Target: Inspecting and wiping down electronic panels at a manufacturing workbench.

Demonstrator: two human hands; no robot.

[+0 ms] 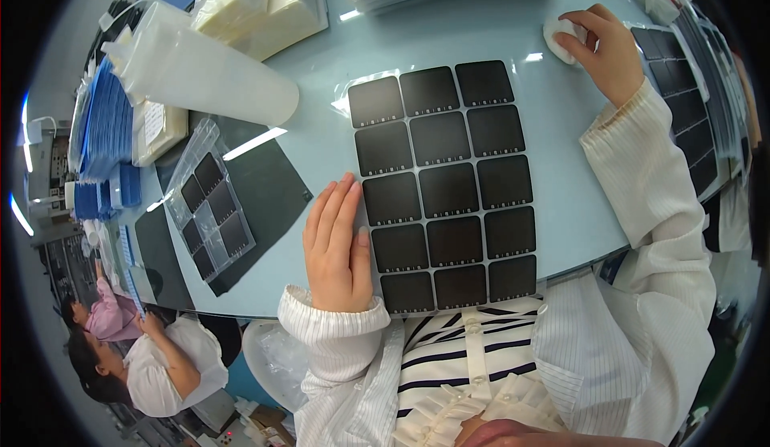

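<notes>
Item: flat rectangular sheet of fifteen dark panels, three columns by five rows (447,186); lies on the pale blue-green, glossy bench (561,158), directly before the person.
Left hand (337,250): beside the sheet's left edge, palm down, fingers extended; grip clamped on nothing visible. Contact with the edge: cannot tell.
Right hand (603,50): beyond the sheet's far right corner; grip closed, thumb and fingers pinching a soft white pad (553,33).
Also on bench, left: white translucent plastic bottle (216,78); clear plastic sleeve with smaller dark panels (220,204).
Step in hand, as judged: wiping work on the sheet, pad at present away from the panels.
Next move, as judged: calls for a steady sheet and a light, even pad stroke.
</notes>
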